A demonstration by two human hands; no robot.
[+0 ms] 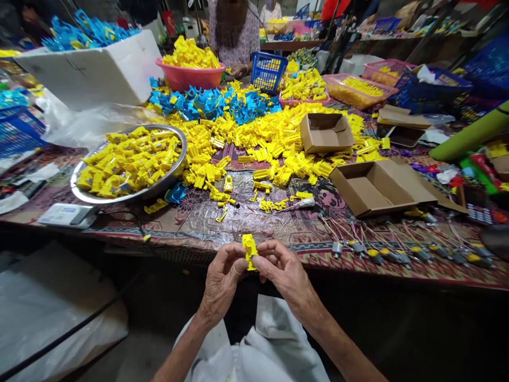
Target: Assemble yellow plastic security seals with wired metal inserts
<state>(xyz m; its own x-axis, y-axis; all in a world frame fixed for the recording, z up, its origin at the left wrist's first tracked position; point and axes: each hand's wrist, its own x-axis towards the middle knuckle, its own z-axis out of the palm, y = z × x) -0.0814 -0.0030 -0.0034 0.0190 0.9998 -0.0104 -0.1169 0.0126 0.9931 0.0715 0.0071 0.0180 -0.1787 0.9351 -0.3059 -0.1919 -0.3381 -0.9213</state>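
Observation:
Just in front of the table edge, a small yellow plastic part [249, 248] stands upright between my two hands. My left hand [225, 276] pinches its left side with thumb and index finger. From the right, my right hand [285, 270] grips the same part, its thumb pressed on the lower front. Any smaller piece under the thumbs is hidden. Beyond the hands, several loose yellow pieces [272, 203] lie on clear plastic sheeting [199, 220]. To the right, small motors with wires [376, 255] lie in a row along the table edge.
A metal bowl [183, 154] of yellow parts stands left, beside a white device [67, 216]. Open cardboard boxes [371, 185] sit at right. Behind are heaped yellow parts [274, 132], blue parts [210, 103], a pink basin [191, 77] and a blue basket [268, 74]. A person [234, 32] is across the table.

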